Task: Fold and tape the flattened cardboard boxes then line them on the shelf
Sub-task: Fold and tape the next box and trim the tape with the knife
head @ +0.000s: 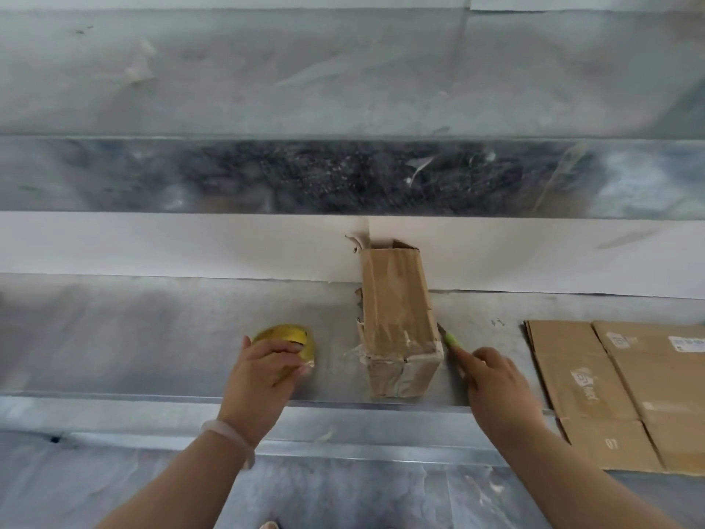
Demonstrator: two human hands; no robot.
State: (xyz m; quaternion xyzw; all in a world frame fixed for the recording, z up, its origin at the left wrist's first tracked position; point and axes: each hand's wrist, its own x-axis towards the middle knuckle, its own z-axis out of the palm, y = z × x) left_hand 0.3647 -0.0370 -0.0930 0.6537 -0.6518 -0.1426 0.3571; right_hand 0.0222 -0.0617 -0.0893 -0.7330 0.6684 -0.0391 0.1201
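Listing stock on the shelf (152, 337): one taped box (398, 330), lying mid-shelf, far end seemingly against the white back panel (190, 246), near end close to the front lip. We judge it light, hollow, easily crushed and slick where taped, so it is best taken by its two long sides. Our left hand (259, 372) curls over the tape roll (284, 337) left of the box, and our right hand (496, 387) grips a green-handled cutter (452, 340), tip just beside the box's near right corner. Flat boxes (610, 379) overhang the lip at right, and bare shelf runs left beyond the roll.
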